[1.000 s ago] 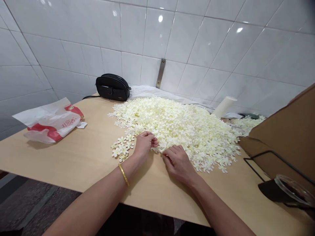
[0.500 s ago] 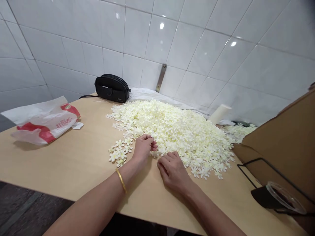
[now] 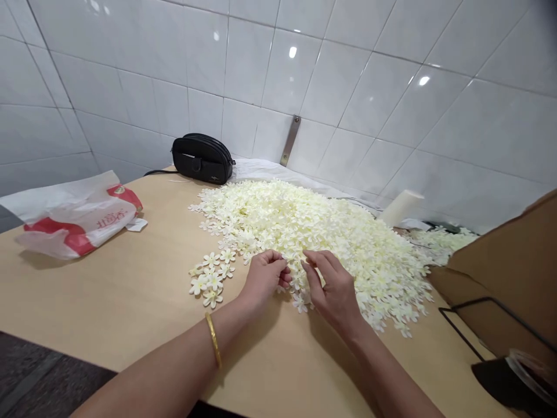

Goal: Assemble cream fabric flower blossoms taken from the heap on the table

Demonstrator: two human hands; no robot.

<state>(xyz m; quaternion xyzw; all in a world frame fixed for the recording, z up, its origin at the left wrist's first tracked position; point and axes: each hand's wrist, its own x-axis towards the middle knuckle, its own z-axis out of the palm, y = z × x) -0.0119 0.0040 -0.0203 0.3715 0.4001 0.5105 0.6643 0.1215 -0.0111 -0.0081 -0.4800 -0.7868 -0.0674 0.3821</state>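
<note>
A big heap of cream-white artificial flowers (image 3: pixel 313 232) covers the middle of a light wooden table (image 3: pixel 108 290). At the heap's near edge rests my left hand (image 3: pixel 264 277), fingers curled shut round some flowers; a gold bangle sits on its wrist. My right hand (image 3: pixel 333 290) is just beside it on the heap, thumb and fingers pinched together on flowers. A small separate cluster of flowers (image 3: pixel 211 271) lies to the left of my left hand.
A black pouch (image 3: pixel 202 158) stands by the tiled wall. A red-and-white plastic bag (image 3: pixel 78 217) lies at far left. A brown cardboard box (image 3: pixel 509 273) and a black wire stand (image 3: pixel 491 325) are at right, with a white roll (image 3: pixel 399 208) behind the heap.
My right hand has lifted from the table's surface and moved up onto the heap's edge. My left hand stays curled at the same spot. The camera shifted slightly.
</note>
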